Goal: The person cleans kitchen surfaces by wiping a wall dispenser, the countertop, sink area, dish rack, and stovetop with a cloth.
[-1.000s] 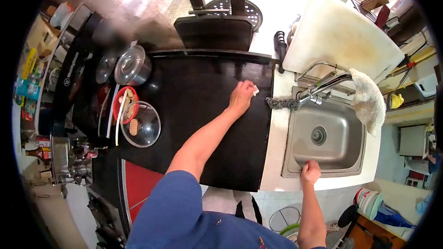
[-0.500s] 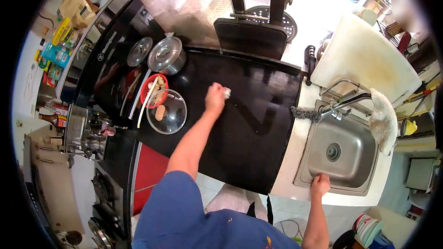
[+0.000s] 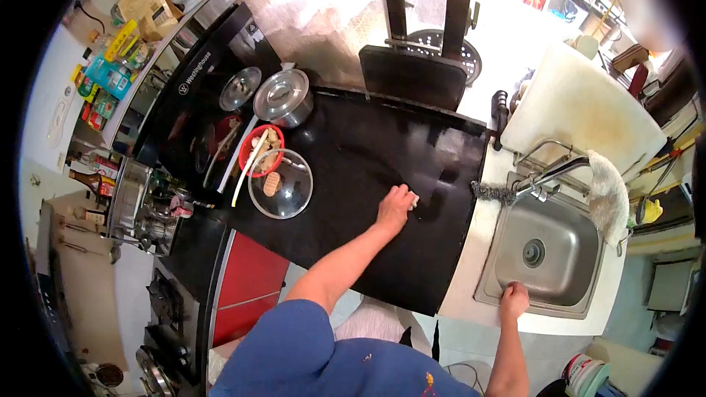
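Note:
My left hand (image 3: 394, 208) presses on the black countertop (image 3: 353, 239), its fingers closed around a small white wad (image 3: 414, 200), perhaps a cloth or tissue; most of the wad is hidden under the fingers. Dark streaks and shiny patches mark the surface about it. At the front rim of the steel sink (image 3: 507, 231), my right hand (image 3: 515, 298) rests with fingers curled in. Whether anything is inside that hand cannot be made out.
Left on the counter are a lidded steel pot (image 3: 283, 99), a red bowl (image 3: 276, 164) of food pieces and a clear glass lid (image 3: 294, 195). A faucet (image 3: 548, 176) with a grey scrubber (image 3: 491, 192) overhangs the sink. A white cutting board (image 3: 581, 99) stands behind.
My left hand has moved right and toward my body across the black counter with the white wad. The right hand stays at the sink's rim. The view has shifted slightly.

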{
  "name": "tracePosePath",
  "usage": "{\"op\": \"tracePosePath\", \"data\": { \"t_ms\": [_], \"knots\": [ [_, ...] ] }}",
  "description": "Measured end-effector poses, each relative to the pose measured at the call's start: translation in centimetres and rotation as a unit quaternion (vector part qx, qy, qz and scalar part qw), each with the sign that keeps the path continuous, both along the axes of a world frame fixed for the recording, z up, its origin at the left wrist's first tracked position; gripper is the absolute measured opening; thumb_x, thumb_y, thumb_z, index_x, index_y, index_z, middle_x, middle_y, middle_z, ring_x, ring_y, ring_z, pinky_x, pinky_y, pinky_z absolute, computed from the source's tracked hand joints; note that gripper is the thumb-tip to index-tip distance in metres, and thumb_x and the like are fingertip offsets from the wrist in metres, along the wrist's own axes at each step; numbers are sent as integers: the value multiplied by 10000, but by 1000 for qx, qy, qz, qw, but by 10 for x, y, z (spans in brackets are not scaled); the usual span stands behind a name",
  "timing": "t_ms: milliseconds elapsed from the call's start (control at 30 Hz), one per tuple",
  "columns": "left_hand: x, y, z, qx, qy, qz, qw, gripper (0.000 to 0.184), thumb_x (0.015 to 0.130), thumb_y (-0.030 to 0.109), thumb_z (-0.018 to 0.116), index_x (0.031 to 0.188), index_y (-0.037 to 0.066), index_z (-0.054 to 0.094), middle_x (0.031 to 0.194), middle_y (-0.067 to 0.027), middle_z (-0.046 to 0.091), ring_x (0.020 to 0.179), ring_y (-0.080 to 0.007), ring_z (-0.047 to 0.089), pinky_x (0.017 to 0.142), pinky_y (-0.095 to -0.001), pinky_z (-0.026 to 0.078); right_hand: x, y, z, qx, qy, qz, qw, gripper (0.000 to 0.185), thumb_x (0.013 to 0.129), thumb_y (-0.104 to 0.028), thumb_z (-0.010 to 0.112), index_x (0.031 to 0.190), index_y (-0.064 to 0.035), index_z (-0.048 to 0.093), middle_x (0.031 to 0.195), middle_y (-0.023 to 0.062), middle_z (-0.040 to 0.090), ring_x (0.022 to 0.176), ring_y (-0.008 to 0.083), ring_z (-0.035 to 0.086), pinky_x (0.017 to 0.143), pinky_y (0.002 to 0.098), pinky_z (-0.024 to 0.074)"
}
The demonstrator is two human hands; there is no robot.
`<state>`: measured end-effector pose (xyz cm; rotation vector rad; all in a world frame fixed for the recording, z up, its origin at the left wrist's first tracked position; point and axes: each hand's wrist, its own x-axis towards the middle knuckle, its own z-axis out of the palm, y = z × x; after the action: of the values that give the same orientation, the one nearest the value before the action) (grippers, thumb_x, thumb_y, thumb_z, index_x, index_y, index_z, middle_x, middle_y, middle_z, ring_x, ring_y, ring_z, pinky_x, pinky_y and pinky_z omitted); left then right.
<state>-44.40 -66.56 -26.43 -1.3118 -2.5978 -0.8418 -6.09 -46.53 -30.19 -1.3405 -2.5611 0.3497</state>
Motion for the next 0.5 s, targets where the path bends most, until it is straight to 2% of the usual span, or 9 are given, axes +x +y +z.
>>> {"op": "tracePosePath", "data": {
  "t_ms": [133,200,300,333,400,433,467,500],
  "knots": [
    [-8,-3,3,12,-28,-21,999,153,737,7,599,866,89,616,891,-69,485,885,-266,525,714,-378,502,0,8,-9,-31,-36,29,998,137,792,-111,554,856,-77,670,844,126,646,800,321,611,724,427,487],
    [-21,0,-1,22,-37,-33,999,162,737,1,597,868,92,622,894,-71,488,883,-269,525,721,-380,500,-10,6,-10,-86,51,-32,994,127,818,-142,571,848,-54,658,838,133,640,828,335,595,742,436,474],
    [-66,4,-14,61,-29,20,998,189,710,-17,608,857,101,627,918,-67,504,890,-277,523,748,-391,482,-62,-20,19,-56,113,-2,992,161,851,-168,571,880,-34,655,881,153,637,872,352,583,798,441,454],
    [-85,3,-10,55,9,39,998,173,698,-4,619,833,104,619,923,-67,507,890,-280,522,738,-397,478,-76,-23,21,-76,96,15,992,203,867,-182,568,932,-1,633,947,179,621,931,367,565,840,447,434],
    [-131,-5,-9,-11,83,83,993,148,671,36,639,802,98,610,939,-53,520,896,-278,517,704,-403,469,-97,-33,17,-73,72,-36,994,236,873,-199,568,969,11,617,983,189,609,950,372,558,845,448,433],
    [-156,-15,-8,-5,107,81,991,141,670,42,646,796,95,614,946,-49,524,900,-274,515,699,-399,469,-106,-35,14,-70,53,-77,993,273,878,-217,569,1005,22,601,1018,200,597,968,377,551,850,450,432],
    [-176,-23,2,-3,91,118,989,122,680,47,645,790,93,621,947,-59,530,902,-272,518,709,-398,478,-111,-36,11,-63,31,-84,994,348,895,-244,551,1098,39,557,1068,218,571,1003,394,534,857,455,432],
    [-196,-30,4,-26,68,176,982,82,711,62,630,788,90,630,949,-71,535,912,-274,525,716,-401,492,-117,-39,6,-60,32,-91,994,348,895,-244,551,1098,39,557,1068,218,571,1003,394,534,857,455,432]
  ]
}}
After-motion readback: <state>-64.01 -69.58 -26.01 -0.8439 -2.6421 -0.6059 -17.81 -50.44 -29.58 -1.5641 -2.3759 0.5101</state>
